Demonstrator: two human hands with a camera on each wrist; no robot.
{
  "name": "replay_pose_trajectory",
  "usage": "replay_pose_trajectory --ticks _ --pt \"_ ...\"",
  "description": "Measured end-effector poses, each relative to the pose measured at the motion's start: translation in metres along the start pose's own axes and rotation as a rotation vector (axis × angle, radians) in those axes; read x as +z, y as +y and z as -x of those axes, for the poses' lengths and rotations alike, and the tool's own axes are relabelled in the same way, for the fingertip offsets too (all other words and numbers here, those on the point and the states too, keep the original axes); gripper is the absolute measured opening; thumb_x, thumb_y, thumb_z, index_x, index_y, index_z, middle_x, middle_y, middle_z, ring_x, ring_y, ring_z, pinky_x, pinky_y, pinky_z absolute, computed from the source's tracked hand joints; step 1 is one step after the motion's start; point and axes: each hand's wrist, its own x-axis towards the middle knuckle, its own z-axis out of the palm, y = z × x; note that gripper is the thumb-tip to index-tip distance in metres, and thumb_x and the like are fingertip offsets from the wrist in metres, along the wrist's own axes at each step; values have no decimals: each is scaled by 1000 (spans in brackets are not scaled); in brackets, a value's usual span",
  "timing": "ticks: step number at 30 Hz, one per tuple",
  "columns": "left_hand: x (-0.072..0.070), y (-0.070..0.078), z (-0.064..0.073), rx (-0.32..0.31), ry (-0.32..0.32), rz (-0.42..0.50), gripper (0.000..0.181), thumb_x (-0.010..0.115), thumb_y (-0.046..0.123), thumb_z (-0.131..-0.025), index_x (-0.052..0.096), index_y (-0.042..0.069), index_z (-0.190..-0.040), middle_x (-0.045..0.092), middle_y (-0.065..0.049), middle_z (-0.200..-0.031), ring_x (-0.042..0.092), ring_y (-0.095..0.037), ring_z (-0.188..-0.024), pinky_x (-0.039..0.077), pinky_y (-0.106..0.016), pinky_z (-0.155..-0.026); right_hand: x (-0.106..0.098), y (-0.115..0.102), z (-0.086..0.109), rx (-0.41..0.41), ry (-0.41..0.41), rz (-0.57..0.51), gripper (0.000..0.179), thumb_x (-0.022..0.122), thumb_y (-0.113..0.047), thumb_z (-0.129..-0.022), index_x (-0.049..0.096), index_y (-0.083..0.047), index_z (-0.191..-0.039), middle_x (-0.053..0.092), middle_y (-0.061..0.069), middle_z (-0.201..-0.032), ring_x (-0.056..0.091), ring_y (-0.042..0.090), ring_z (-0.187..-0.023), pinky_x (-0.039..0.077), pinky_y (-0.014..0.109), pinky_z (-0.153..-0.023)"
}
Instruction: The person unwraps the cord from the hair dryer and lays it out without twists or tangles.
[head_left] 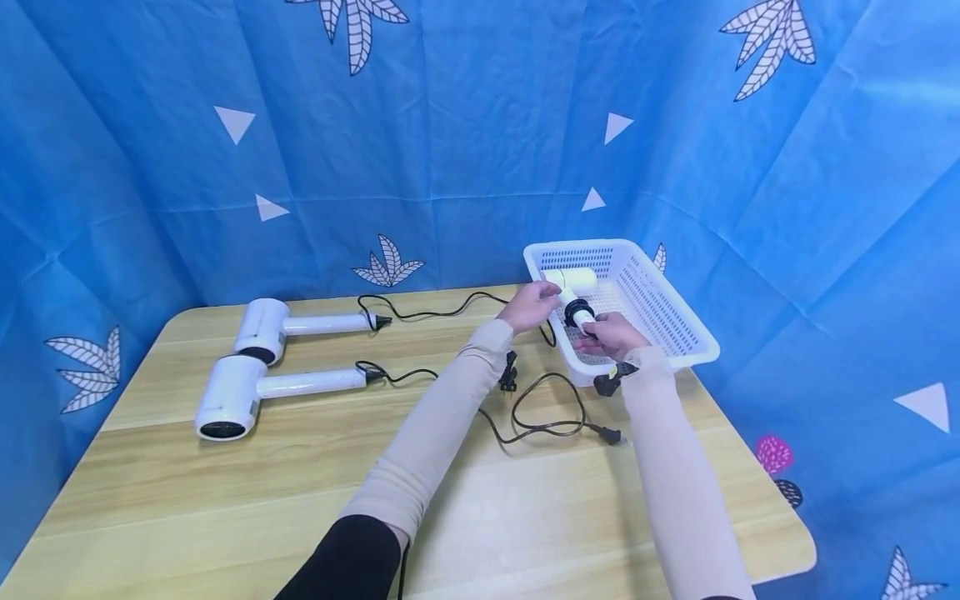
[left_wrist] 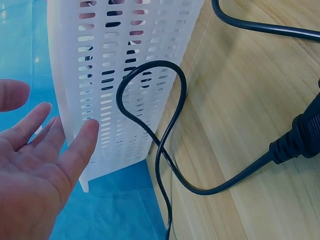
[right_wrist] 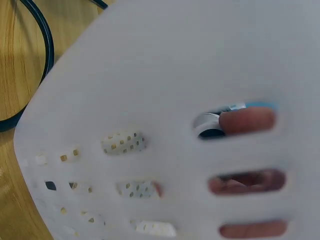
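A white hair dryer (head_left: 576,280) with a black cord (head_left: 578,312) bunched round its handle lies in the white plastic basket (head_left: 678,329). At the lower end of that handle, my right hand (head_left: 615,335) grips it inside the basket. In the right wrist view the basket wall hides most of this hand, and only bits of fingers (right_wrist: 247,121) show through the slots. My left hand (head_left: 531,305) is at the basket's left rim, near the dryer. The left wrist view shows its fingers (left_wrist: 82,147) spread and relaxed beside the rim, holding nothing.
Two more white hair dryers, a rear one (head_left: 262,329) and a front one (head_left: 231,396), lie on the left of the wooden table (head_left: 300,500). Their black cords trail right beneath my left arm. A plug (head_left: 607,435) lies before the basket. Blue curtain (head_left: 465,150) hangs behind.
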Motion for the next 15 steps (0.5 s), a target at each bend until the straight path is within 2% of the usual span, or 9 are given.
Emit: replay_pose_trajectory --ticks 1,3,5,7,11,13,15 --pt "0 0 0 -2 -3 4 46 50 24 -107 53 0 -145 57 -18 -150 53 -31 -141 43 -40 -120 0 0 0 -1 1 6 59 41 -13 -111 15 12 -157 58 28 -130 74 15 -90 61 27 -92" --pt "0 0 0 -4 -5 10 45 51 24 -107 54 0 -145 57 -18 -150 53 -31 -141 43 -39 -119 0 0 -1 6 13 8 51 44 -19 -111 31 12 -149 64 15 -106 70 11 -80 61 25 -85" --pt "1 0 0 -5 -5 13 45 51 24 -107 54 0 -145 57 -18 -151 53 -31 -142 43 -39 -119 0 -1 0 10 29 15 48 47 -25 -110 38 9 -143 60 3 -88 64 9 -74 60 23 -80" --pt "0 0 0 -6 -1 11 45 51 24 -107 54 1 -144 57 -17 -151 53 -31 -142 43 -39 -119 0 -1 0 17 59 13 46 49 -29 -110 42 6 -139 56 -2 -78 59 9 -71 59 22 -75" --pt "1 0 0 -6 7 -1 44 50 24 -107 55 1 -144 57 -17 -151 53 -30 -142 42 -39 -120 0 0 0 8 104 32 48 50 -27 -109 43 8 -142 54 0 -83 57 8 -72 55 19 -71" --pt "1 0 0 -5 11 -10 44 51 24 -106 55 1 -144 57 -16 -151 53 -30 -142 42 -39 -120 1 0 0 -3 114 44 50 49 -23 -109 40 11 -146 56 5 -95 59 7 -74 55 17 -70" --pt "1 0 0 -5 13 -20 44 50 24 -106 55 2 -144 57 -16 -151 53 -30 -143 42 -39 -120 2 1 -1 -14 110 54 54 47 -17 -110 31 13 -152 56 13 -112 62 6 -76 56 15 -72"
